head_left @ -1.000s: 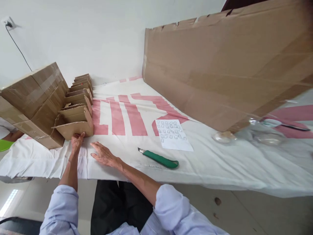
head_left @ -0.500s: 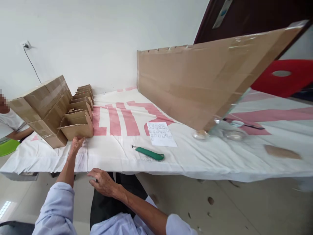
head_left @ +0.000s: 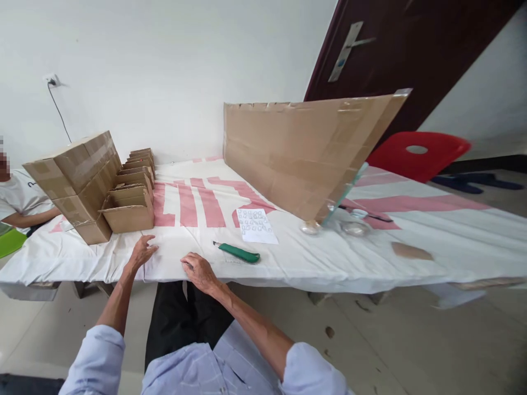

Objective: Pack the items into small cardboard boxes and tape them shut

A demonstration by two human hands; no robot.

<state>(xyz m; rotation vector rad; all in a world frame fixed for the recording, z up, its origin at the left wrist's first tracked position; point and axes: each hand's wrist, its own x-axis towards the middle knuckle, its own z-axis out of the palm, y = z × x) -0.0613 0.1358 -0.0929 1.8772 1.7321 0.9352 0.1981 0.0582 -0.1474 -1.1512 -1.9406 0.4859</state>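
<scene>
My left hand (head_left: 143,251) is over the white cloth in front of the nearest open cardboard box (head_left: 130,220), apart from it. It is empty and its fingers are spread. Close to the table's front edge, my right hand (head_left: 200,272) rests with loosely bent fingers and a gap by the thumb; I see nothing in it. To its right lies a green utility knife (head_left: 239,253), with a short bit of blade out at its left end. Behind the knife is a white sheet of paper (head_left: 257,226) marked with rows of small drawn shapes.
Several open cardboard boxes (head_left: 140,164) run back in a row, beside a stack of taped cartons (head_left: 78,181). A large cardboard panel (head_left: 296,148) stands at right, with glasses (head_left: 366,214) behind it. A red chair (head_left: 436,156) and another person's arm (head_left: 35,218) flank the table.
My left hand has come away from the front box and its fingers have spread. My right hand has moved up and right onto the table's edge. The view has turned slightly.
</scene>
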